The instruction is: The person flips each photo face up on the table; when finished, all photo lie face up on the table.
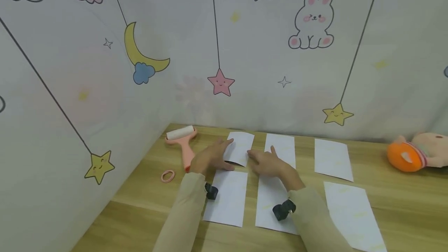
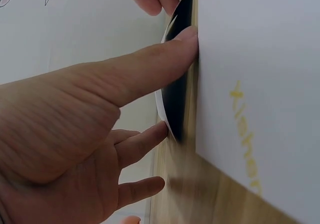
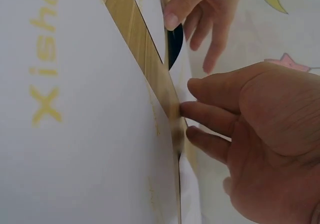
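Note:
A white sheet (image 1: 240, 147) lies at the back of the table, bowed up, its dark underside (image 2: 179, 92) showing along the near edge. At its left edge is my left hand (image 1: 211, 158), fingers stretched out; the thumb (image 2: 145, 64) reaches across the near edge in the left wrist view. My right hand (image 1: 270, 163) has its extended fingertips by the sheet's right edge, over the gap beside another white sheet (image 1: 281, 147). Below the left hand lies a white sheet (image 1: 227, 201) with yellow lettering (image 2: 246, 139). A further white sheet (image 1: 267, 205) is partly under the right forearm.
A pink-handled roller (image 1: 182, 139) and a pink ring (image 1: 167, 176) lie left of the hands. Two more white sheets (image 1: 332, 158) are on the right. A plush toy (image 1: 406, 156) with orange on it sits at the far right, near the printed wall cloth (image 1: 252, 104).

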### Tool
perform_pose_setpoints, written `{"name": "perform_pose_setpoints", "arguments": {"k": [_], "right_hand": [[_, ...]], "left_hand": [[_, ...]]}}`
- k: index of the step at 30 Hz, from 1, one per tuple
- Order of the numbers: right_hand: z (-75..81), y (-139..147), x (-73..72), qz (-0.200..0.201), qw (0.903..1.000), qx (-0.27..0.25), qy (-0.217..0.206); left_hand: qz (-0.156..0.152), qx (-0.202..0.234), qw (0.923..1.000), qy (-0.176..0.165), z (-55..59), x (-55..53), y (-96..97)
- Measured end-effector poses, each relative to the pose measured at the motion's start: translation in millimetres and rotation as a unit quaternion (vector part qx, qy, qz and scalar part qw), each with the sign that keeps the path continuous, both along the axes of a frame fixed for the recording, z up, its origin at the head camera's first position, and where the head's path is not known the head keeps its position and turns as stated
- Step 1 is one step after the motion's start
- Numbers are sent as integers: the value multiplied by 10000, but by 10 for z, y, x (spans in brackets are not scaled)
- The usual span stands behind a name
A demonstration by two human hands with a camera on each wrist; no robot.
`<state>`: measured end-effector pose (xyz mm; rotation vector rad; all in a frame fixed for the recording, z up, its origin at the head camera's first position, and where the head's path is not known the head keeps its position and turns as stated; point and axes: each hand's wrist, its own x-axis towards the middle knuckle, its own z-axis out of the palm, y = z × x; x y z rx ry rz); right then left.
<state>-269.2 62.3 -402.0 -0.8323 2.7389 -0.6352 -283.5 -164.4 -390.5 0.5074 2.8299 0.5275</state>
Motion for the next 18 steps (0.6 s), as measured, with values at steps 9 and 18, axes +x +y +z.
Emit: {"name": "perform_pose_setpoints", "arguments": {"k": [9,18], "right_hand": [[-55,14,74,-48,9999,116,13],[-10,-29,33,-81,9996,34,280]], "left_hand": [[33,447,9990,-51,-113,62,-42],[27,506,9984,263,-57,7,-69]]}}
